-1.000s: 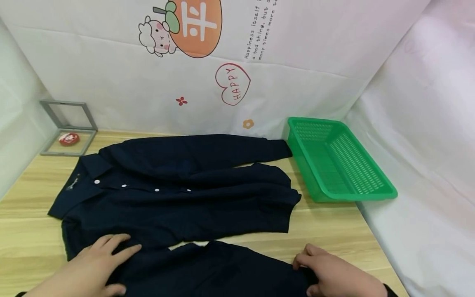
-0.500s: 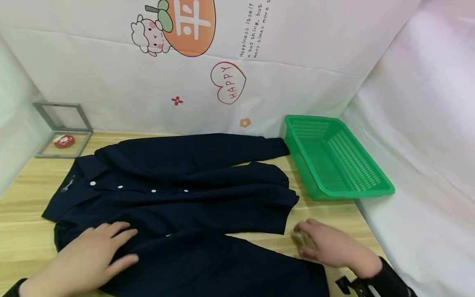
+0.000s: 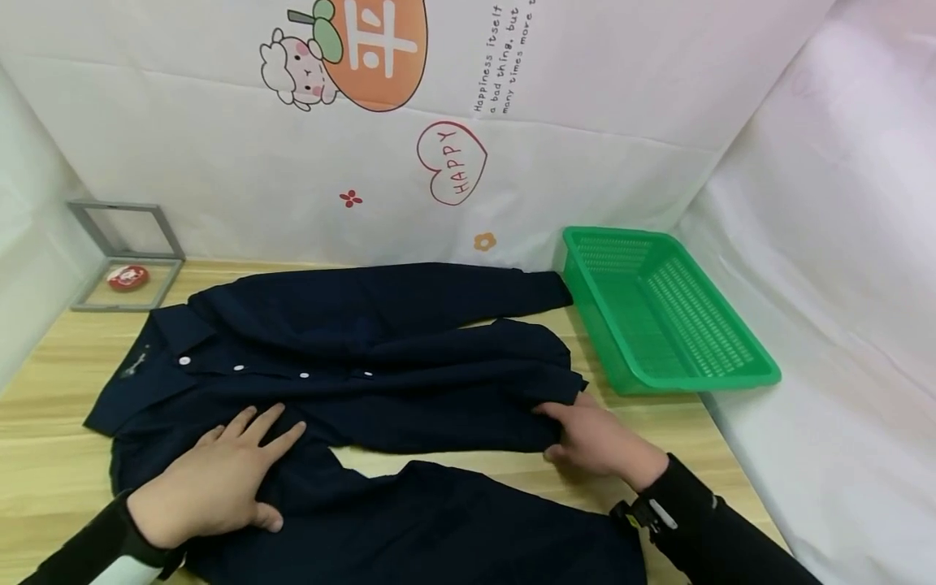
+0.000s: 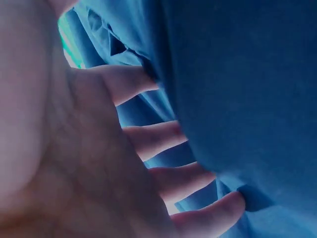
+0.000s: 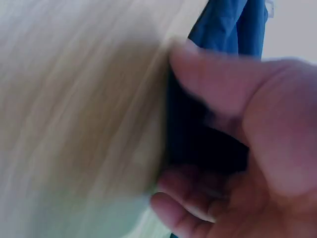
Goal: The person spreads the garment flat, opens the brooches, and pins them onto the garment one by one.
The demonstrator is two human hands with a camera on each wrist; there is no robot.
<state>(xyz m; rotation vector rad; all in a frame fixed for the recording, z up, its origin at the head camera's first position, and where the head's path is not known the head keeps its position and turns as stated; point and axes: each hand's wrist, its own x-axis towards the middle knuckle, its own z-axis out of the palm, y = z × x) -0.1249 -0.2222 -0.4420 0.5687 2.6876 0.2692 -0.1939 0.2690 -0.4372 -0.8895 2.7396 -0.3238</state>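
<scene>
A dark navy long-sleeved shirt (image 3: 431, 410) with white buttons lies front up across the table, collar to the left. My left hand (image 3: 219, 479) rests on its near shoulder area with the fingers spread. The left wrist view shows those fingertips touching the cloth (image 4: 247, 99). At the lower hem, my right hand (image 3: 595, 439) grips the near corner, its fingers curled about the fabric. In the right wrist view, thumb and fingers lie around the dark cloth (image 5: 203, 144), and part of the grip is blurred. The near sleeve (image 3: 468, 528) stretches along the bottom edge.
A green plastic basket (image 3: 621, 349) stands at the back right, beside the far cuff. Back left, a grey hinged frame (image 3: 127, 308) stands open with a round red item (image 3: 127, 278) on it. Printed white cloth (image 3: 585, 81) hangs behind the wooden table (image 3: 44, 406).
My right hand has let go of the near cuff and moved up and left to the hem corner, now gripped. My left hand has shifted slightly up and right over the shirt.
</scene>
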